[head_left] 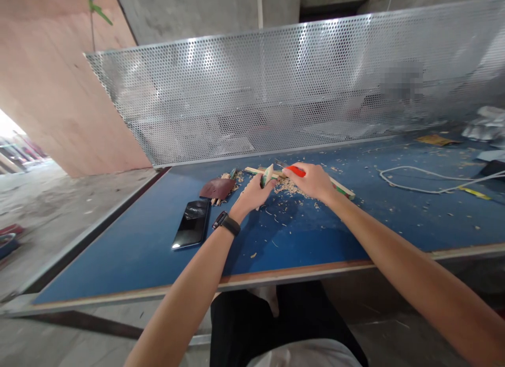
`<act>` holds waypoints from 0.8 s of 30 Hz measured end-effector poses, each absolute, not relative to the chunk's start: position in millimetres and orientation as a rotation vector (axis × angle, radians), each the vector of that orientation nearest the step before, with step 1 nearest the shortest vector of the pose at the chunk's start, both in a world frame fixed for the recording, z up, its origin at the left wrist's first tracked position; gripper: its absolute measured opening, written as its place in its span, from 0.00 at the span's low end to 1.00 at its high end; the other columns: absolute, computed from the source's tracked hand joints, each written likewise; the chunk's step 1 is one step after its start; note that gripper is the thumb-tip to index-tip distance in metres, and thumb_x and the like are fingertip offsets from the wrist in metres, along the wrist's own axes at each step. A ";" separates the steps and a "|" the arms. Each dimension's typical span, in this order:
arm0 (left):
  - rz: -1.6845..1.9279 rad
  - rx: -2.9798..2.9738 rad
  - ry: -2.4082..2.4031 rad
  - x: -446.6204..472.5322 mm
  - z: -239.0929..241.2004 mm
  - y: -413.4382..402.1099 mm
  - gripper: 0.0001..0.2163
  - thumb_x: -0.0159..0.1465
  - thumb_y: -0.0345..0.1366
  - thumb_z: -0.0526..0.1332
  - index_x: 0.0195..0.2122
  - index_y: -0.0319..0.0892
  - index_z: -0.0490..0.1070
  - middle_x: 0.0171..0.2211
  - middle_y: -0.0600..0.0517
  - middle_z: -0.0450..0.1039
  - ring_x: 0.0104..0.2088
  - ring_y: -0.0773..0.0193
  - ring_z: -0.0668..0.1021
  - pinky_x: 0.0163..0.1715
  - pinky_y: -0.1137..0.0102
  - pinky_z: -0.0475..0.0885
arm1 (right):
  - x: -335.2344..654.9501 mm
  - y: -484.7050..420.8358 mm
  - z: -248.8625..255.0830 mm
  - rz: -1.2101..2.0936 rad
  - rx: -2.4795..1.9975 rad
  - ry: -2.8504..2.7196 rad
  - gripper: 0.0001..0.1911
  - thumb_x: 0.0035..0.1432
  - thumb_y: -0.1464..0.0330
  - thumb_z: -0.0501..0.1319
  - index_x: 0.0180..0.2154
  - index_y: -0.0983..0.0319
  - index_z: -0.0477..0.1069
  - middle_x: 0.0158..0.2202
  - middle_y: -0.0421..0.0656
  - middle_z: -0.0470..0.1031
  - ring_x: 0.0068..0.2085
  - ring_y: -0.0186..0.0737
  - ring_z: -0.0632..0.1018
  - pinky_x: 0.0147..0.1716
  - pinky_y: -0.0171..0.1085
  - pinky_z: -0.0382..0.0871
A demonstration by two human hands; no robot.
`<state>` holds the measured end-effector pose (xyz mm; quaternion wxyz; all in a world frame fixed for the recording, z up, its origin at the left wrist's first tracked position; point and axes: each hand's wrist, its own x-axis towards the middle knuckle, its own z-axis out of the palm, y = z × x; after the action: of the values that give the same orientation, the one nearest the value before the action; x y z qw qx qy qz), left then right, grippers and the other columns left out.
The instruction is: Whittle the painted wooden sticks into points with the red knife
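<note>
My left hand point(254, 190) is closed around a small piece of wood point(268, 174), pale on its cut faces and green on one side. In my right hand point(314, 180) is a cutter knife with an orange-red handle point(295, 170); its thin blade points left, close to the wood's tip. Whether blade and wood touch, I cannot tell. Beneath both hands lies a long wooden strip point(342, 187), partly covered by my right hand. Wood shavings point(290, 188) are heaped between and under my hands.
Left of my hands, a dark red sheet point(217, 188) covers some small sticks. A black phone point(191, 224) lies nearer on the blue tabletop point(130, 251). Perforated metal point(236, 103) stands along the back edge. To the right are a white cable point(414, 190) and a yellow-brown packet point(437, 140).
</note>
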<state>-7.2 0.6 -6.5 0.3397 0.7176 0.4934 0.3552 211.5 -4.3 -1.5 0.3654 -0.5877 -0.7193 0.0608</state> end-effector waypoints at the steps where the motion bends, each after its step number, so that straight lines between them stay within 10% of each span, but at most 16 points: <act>1: 0.930 1.852 1.265 -7.5 -7.3 1.9 0.14 0.72 0.46 0.63 0.50 0.42 0.69 0.27 0.55 0.68 0.22 0.70 0.71 0.22 0.75 0.65 | 209.7 -5.8 -0.8 0.185 -1.473 -1.874 0.31 0.66 0.40 0.54 0.47 0.55 0.83 0.38 0.48 0.85 0.37 0.51 0.81 0.32 0.43 0.64; 12: 0.941 1.693 1.085 -7.5 -2.0 -2.0 0.13 0.70 0.30 0.60 0.53 0.45 0.62 0.24 0.62 0.65 0.15 0.74 0.68 0.20 0.75 0.67 | 207.0 -9.4 -3.6 0.272 -1.310 -2.157 0.29 0.65 0.39 0.56 0.43 0.51 0.85 0.32 0.43 0.83 0.33 0.46 0.79 0.31 0.43 0.64; 24: 0.930 1.509 1.160 -3.7 11.3 -11.9 0.06 0.73 0.38 0.60 0.40 0.45 0.64 0.20 0.61 0.60 0.14 0.73 0.62 0.16 0.73 0.59 | 200.3 -3.8 -7.5 0.015 -1.483 -1.987 0.31 0.65 0.37 0.55 0.53 0.46 0.84 0.39 0.47 0.85 0.39 0.53 0.81 0.31 0.44 0.63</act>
<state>-3.7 -11.9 11.3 0.4895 0.6210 0.4776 0.3828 200.3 -3.8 -7.5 0.3252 -0.5655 -0.7579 0.0056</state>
